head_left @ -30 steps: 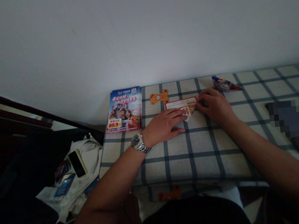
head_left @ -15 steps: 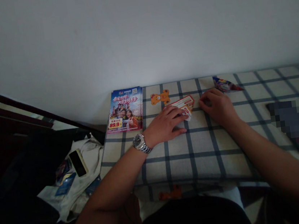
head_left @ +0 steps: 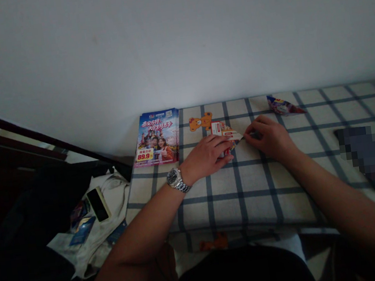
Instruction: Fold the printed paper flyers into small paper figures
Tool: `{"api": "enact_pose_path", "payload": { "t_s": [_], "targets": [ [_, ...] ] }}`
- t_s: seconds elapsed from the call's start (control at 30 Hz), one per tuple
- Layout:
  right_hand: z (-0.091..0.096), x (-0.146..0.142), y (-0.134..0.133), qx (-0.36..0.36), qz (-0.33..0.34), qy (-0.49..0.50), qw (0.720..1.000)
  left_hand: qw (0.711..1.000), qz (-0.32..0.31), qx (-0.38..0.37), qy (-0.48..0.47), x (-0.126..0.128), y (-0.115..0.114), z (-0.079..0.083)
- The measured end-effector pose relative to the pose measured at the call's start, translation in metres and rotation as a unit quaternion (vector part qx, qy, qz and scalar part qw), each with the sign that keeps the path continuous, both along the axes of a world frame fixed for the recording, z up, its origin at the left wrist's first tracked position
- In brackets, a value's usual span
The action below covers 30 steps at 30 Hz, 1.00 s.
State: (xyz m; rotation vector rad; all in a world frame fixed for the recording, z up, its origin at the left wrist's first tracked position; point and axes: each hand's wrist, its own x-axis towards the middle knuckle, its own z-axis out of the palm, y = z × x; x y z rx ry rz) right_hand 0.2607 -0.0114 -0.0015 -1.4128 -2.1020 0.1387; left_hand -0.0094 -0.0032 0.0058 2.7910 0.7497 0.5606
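A small folded paper flyer [head_left: 228, 134], white, red and orange with print on it, lies on the checked tablecloth [head_left: 229, 199]. My left hand [head_left: 209, 155], wearing a metal watch [head_left: 178, 180], rests over its left and near parts with fingers stretched out, hiding some of it. At the flyer's pointed right end, the thumb and forefinger of my right hand [head_left: 267, 137] are pinched on the tip. Beyond that hand stands a folded paper piece [head_left: 284, 106] in blue and red, shaped like a cone or wedge.
At the left lies a stack of printed flyers [head_left: 156, 137]. An orange bear figure [head_left: 200, 122] is on the cloth near the wall. A dark flat object [head_left: 363, 155], partly pixelated, lies at the right. Below the table's left edge, a phone [head_left: 98, 204] rests on white bags.
The flyer under my left hand has changed shape and turned, its point now facing right. My right hand has shifted slightly left and nearer, onto that tip. The left hand has barely moved.
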Motion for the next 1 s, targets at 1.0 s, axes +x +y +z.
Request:
{"api": "enact_pose_path", "payload": {
  "t_s": [1.0],
  "targets": [
    [-0.0044, -0.0042, 0.0092, -0.011, -0.039, -0.015, 0.999, 0.999, -0.006, 0.016, 0.028, 0.0009, -0.0046, -0.0014]
  ]
}}
